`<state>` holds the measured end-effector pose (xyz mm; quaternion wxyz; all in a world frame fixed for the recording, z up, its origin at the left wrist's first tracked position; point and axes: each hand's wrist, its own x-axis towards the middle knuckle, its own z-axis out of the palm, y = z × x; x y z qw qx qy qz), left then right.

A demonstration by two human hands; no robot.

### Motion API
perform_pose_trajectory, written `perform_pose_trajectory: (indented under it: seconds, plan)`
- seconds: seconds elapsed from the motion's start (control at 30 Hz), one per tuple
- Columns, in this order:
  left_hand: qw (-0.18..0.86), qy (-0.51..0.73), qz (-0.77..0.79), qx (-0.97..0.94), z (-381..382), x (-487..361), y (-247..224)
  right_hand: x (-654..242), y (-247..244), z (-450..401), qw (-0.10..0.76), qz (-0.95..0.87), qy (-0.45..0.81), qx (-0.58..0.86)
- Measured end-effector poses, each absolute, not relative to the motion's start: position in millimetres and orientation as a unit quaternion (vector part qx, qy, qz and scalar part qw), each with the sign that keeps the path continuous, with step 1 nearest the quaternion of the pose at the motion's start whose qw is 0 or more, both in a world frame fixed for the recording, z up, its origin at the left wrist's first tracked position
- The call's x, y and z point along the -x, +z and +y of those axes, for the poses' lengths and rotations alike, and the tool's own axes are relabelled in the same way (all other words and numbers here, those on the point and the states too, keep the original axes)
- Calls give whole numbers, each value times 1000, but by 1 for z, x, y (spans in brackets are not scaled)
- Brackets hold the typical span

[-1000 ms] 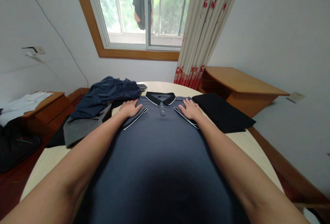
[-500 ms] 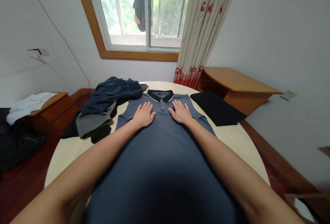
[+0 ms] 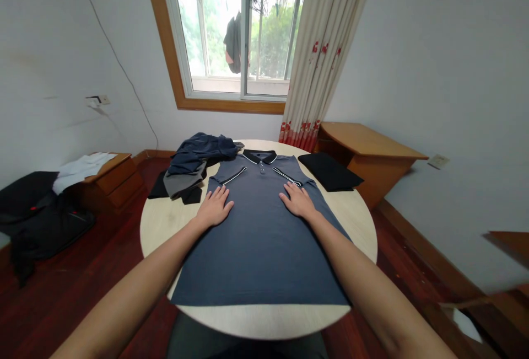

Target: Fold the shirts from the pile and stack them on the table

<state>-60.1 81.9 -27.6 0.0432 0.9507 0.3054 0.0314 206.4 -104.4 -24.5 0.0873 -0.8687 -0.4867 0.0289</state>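
Observation:
A dark blue-grey polo shirt (image 3: 256, 248) lies flat on a round pale table (image 3: 361, 224), its black, white-edged collar at the far end and its hem near the table's front edge. Both sleeves are folded inward over the chest, their black cuffs with white trim slanting toward the buttons. My left hand (image 3: 215, 206) rests flat on the shirt's left part, just below the left cuff, fingers spread. My right hand (image 3: 298, 200) lies likewise on the right part, fingertips by the right cuff. Neither hand grips anything.
A loose heap of dark clothes (image 3: 198, 155) lies at the table's back left. A folded black garment (image 3: 329, 170) is at the back right, near a wooden desk (image 3: 367, 141). To the left stand a wooden drawer cabinet (image 3: 111, 177) and a black bag (image 3: 53, 232).
Both hands have slid down the shirt, toward me, from the chest, uncovering the sleeve cuffs. The view has shifted so the hem and the table's front edge now show.

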Motion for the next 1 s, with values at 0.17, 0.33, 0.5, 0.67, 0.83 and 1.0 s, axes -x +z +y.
perform_pose_trajectory:
  seconds: [0.17, 0.33, 0.5, 0.67, 0.83, 1.0]
  plan:
    - [37, 39, 327, -943, 66, 91, -29, -210, -27, -136, 82, -476, 19, 875]
    - [28, 48, 326, -944, 43, 106, -29, -205, -29, -155, 74, -478, 17, 875]
    - [30, 50, 326, -944, 25, 115, -30, -200, -31, -172, 73, -478, 14, 875]
    - [9, 93, 386, -918, 5, 124, -24, -194, -30, -184, 72, -477, 14, 876]
    - [24, 99, 467, -878, -3, 134, -6, -192, -28, -185, 67, -475, 11, 877]
    - [145, 39, 489, -859, 14, 142, 6, -192, -29, -185, 70, -474, 4, 878]
